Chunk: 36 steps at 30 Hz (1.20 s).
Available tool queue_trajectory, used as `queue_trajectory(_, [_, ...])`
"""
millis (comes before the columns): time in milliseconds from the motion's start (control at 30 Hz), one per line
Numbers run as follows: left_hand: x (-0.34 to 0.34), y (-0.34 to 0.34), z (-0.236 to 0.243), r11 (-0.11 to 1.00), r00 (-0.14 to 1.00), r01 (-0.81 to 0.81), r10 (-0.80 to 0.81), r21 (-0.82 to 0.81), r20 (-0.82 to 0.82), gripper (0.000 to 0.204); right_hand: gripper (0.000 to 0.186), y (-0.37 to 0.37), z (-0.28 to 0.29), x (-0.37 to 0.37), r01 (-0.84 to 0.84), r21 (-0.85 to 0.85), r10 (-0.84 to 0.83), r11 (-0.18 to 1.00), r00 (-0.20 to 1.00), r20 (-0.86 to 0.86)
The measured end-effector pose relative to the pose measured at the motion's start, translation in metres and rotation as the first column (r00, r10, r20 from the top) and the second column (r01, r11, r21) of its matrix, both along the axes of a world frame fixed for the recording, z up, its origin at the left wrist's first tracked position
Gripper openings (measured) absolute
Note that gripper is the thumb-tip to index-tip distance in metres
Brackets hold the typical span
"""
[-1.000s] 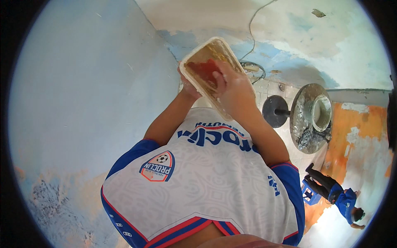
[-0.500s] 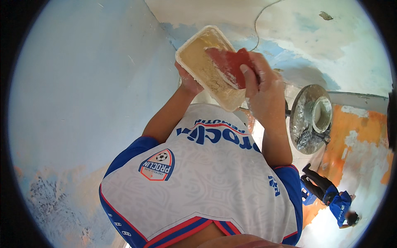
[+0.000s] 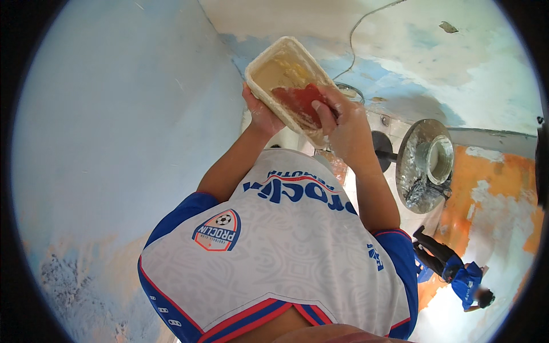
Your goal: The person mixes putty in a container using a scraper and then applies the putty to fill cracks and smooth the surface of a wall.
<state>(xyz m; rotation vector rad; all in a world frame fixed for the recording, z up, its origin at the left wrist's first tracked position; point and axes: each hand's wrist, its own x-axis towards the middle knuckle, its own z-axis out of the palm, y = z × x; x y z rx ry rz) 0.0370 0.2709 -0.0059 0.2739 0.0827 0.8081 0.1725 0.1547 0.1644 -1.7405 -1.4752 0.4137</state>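
Observation:
My left hand [image 3: 262, 113] holds a white rectangular tub [image 3: 283, 68] from underneath, raised in front of my chest and tilted. Inside the tub is pale yellowish paste. My right hand [image 3: 346, 123] grips a red flat scraper [image 3: 300, 100] and presses it into the paste near the tub's lower end. Both forearms rise from my white, blue and red jersey [image 3: 274, 251].
A pale blue wall [image 3: 114, 143] fills the left. A patchy wall with white filler and a thin cable [image 3: 366, 23] lies ahead. A round metal pan [image 3: 423, 166] on a dark stand is at right. Far lower right, another person [image 3: 457, 274] in blue crouches by an orange wall.
The tub has shifted slightly right and lower in view. My right hand has drawn the red scraper down toward the tub's lower end.

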Motion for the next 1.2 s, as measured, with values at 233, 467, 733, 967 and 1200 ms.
queue_trajectory(233, [0.008, -0.017, -0.008, 0.993, 0.986, -0.117, 0.113, -0.029, -0.119, 0.104, 0.020, -0.016, 0.007, 0.006, 0.140, -0.062, -0.148, 0.988, 0.975, -0.166])
queue_trajectory(467, [0.036, -0.042, -0.003, 0.972, 0.963, -0.235, 0.230, -0.017, -0.140, 0.100, 0.024, -0.040, -0.024, 0.015, -0.007, 0.315, -0.033, 0.949, 0.992, 0.121])
queue_trajectory(733, [0.088, -0.076, 0.018, 0.899, 0.864, -0.430, 0.384, -0.081, -0.327, 0.104, 0.029, -0.085, -0.002, 0.060, -0.138, 0.344, 0.054, 0.929, 0.968, 0.244])
queue_trajectory(967, [0.140, -0.109, 0.014, 0.939, 0.930, -0.344, 0.337, -0.021, -0.149, 0.099, 0.041, -0.130, -0.017, 0.119, -0.238, 0.371, 0.140, 0.898, 0.952, 0.271])
queue_trajectory(1200, [0.186, -0.127, 0.005, 0.922, 0.920, -0.386, 0.382, -0.035, -0.086, 0.099, 0.035, -0.165, -0.020, 0.168, -0.278, 0.456, 0.171, 0.846, 0.950, 0.262])
